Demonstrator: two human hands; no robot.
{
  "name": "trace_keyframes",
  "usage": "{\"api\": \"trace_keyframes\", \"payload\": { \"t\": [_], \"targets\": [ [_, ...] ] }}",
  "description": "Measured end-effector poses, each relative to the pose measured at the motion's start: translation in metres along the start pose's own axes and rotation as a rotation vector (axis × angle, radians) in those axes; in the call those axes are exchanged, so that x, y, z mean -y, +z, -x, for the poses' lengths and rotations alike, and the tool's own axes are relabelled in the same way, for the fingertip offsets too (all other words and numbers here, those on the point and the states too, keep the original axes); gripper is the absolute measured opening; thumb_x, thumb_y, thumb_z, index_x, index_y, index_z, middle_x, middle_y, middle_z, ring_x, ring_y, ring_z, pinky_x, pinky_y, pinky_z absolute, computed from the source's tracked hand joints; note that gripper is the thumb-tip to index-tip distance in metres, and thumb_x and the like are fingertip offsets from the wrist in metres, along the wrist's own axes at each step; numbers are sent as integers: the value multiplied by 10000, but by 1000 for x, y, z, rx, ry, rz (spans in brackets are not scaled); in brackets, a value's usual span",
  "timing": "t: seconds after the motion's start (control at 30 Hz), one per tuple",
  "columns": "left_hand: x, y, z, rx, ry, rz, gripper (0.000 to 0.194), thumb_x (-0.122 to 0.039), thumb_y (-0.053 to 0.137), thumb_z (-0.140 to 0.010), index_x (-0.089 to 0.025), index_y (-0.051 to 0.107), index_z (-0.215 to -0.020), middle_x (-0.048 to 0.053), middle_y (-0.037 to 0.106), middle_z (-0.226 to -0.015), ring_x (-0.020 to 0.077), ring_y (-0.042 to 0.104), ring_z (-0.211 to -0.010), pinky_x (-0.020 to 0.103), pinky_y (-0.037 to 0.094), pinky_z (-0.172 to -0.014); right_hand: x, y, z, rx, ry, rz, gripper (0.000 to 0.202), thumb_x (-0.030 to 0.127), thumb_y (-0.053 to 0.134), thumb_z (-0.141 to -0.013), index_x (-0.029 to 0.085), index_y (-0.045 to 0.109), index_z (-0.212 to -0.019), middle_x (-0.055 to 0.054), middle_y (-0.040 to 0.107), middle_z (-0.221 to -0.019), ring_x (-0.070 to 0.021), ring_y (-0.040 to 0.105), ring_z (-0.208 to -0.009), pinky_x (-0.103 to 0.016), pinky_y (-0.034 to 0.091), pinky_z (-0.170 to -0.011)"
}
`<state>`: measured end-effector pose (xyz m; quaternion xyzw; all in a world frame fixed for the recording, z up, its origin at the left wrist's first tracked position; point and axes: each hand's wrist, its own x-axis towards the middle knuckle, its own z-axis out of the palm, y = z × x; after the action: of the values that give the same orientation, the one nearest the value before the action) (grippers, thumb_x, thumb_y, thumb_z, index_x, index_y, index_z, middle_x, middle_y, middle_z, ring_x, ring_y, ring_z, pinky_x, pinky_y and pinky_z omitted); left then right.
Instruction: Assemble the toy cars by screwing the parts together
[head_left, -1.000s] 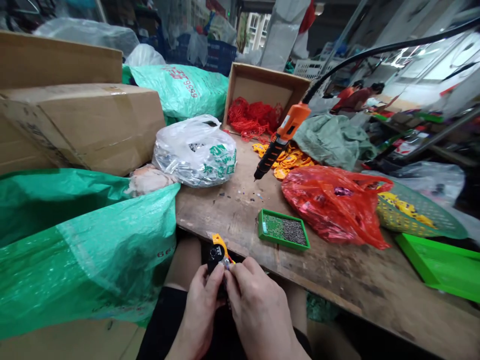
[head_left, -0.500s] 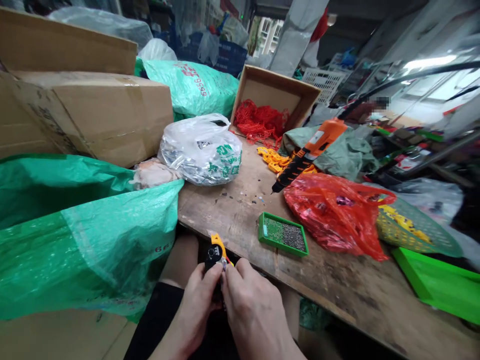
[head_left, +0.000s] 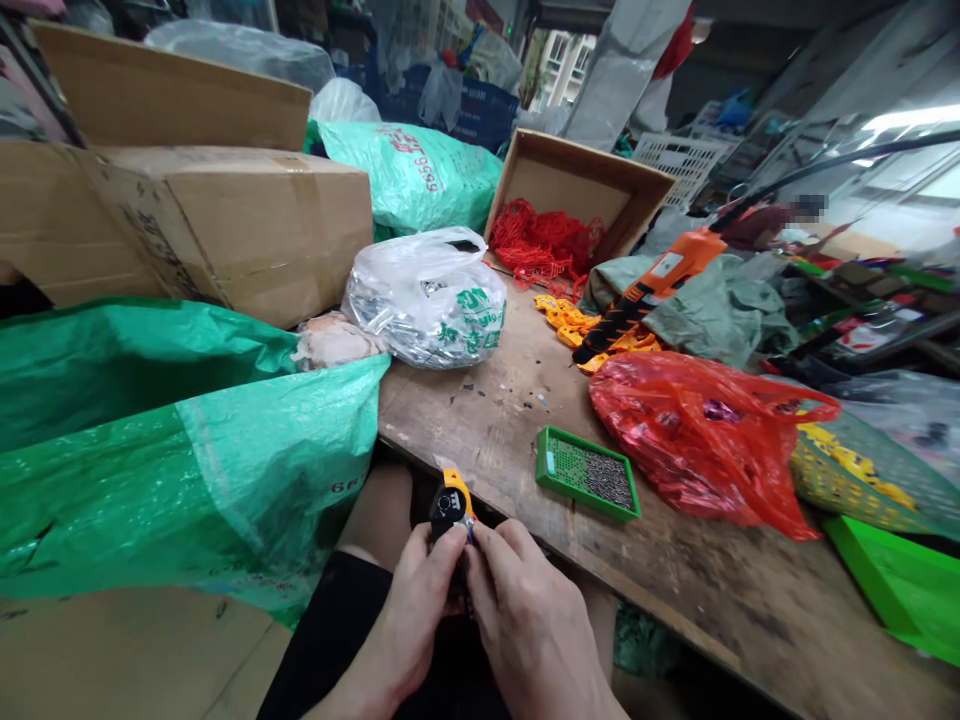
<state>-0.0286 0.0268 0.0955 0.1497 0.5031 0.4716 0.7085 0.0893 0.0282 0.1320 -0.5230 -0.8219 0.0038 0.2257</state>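
Note:
Low in the view, over my lap, my left hand (head_left: 412,610) and my right hand (head_left: 525,610) are closed together round a small black and orange plastic part (head_left: 451,502). Its round black end with light markings and its curved orange edge stick out beyond my thumbs; my fingers cover the rest. My left thumb presses on its near side, and the right fingertips pinch it from the right. On the wooden table ahead stands a green tray (head_left: 553,483) with many small screws (head_left: 606,478). Farther back hangs an orange and black electric screwdriver (head_left: 649,292), tip down.
A red plastic bag (head_left: 690,440) lies right of the tray, beside a green basket (head_left: 814,470) of yellow parts. Orange parts (head_left: 559,318) lie by the screwdriver. A white bag (head_left: 420,300), cardboard box (head_left: 262,230) and open green sack (head_left: 285,460) stand left. A person (head_left: 761,225) is far right.
The whole view has shifted, so everything sits farther right. The hanging screwdriver has swung slightly, its tip now nearer the orange parts. Both hands keep hold of the black and orange part.

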Motion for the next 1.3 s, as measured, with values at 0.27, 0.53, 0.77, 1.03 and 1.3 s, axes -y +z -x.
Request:
{"api": "trace_keyframes", "payload": {
  "t": [0.27,0.53,0.77,1.03,1.3],
  "targets": [
    [-1,1,2,24,-6,-13,571,-598,760,-791,-155,628,-1127,82,762,-988,252,724,-908,273,519,-647,-1,0,-1,-9,-61,52,490,309,262,-1114,177,694,-924,-36,640,-725,-148,647,-446,-258,447,-393],
    [-5,3,3,42,-24,-21,649,-649,771,-753,-148,618,-1135,114,756,-1056,280,721,-941,314,550,-689,-4,-2,-1,11,-35,-26,485,302,272,-1113,166,704,-938,-49,643,-744,-134,655,-503,-219,518,-481],
    [-1,5,3,59,-38,34,630,-622,794,-741,-142,633,-1116,91,752,-971,245,709,-852,280,515,-632,-4,-7,-3,27,-47,12,457,307,298,-1106,187,687,-900,-30,632,-724,-146,661,-490,-247,473,-440],
    [1,5,4,45,-45,25,676,-650,794,-738,-145,626,-1156,85,744,-953,241,701,-838,275,503,-620,-7,-10,-4,89,-30,9,449,303,305,-1099,198,679,-871,-31,633,-723,-145,665,-504,-249,451,-454],
    [3,6,3,63,-50,76,635,-621,805,-753,-152,622,-1140,77,737,-943,235,715,-814,272,511,-610,-7,-10,-7,80,41,-41,410,310,367,-1088,215,717,-897,-22,645,-723,-125,644,-500,-231,413,-464]
  ]
}}
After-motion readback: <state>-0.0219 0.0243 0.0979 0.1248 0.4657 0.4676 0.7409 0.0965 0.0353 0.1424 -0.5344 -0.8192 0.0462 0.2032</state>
